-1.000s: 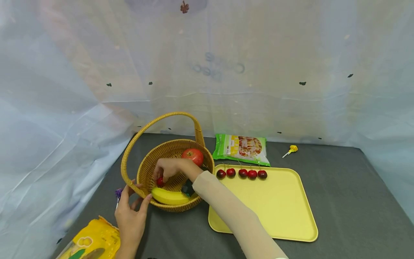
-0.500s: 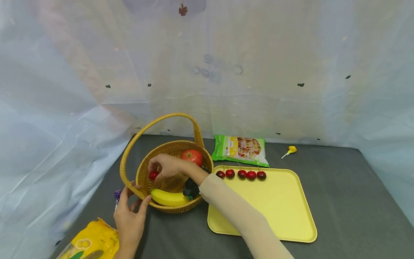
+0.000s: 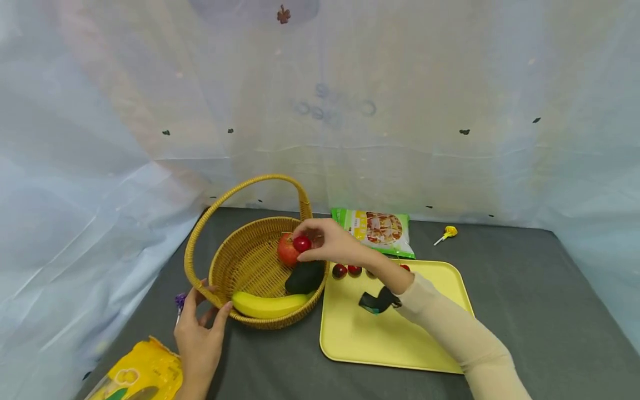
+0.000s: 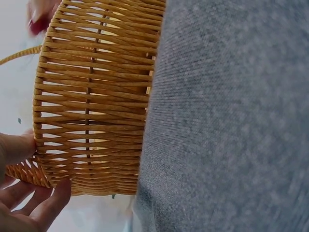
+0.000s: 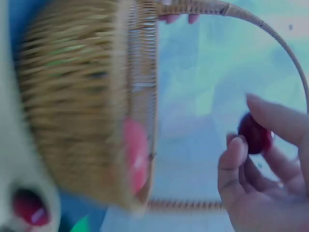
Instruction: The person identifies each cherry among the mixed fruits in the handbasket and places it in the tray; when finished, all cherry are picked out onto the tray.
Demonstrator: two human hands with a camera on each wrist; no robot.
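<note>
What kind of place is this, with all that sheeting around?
Probably a staged recording booth, not a kitchen: pale plastic sheeting walls in a grey felt-covered table set with a wicker basket and yellow tray.

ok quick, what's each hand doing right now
Left hand: holds the basket rim, fingers curled round it.
Right hand: pinches a cherry above the basket.

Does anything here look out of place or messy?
Nothing is spilled or broken. The one stray is a yellow lollipop lying alone on the grey cloth, behind the tray, away from everything else.
</note>
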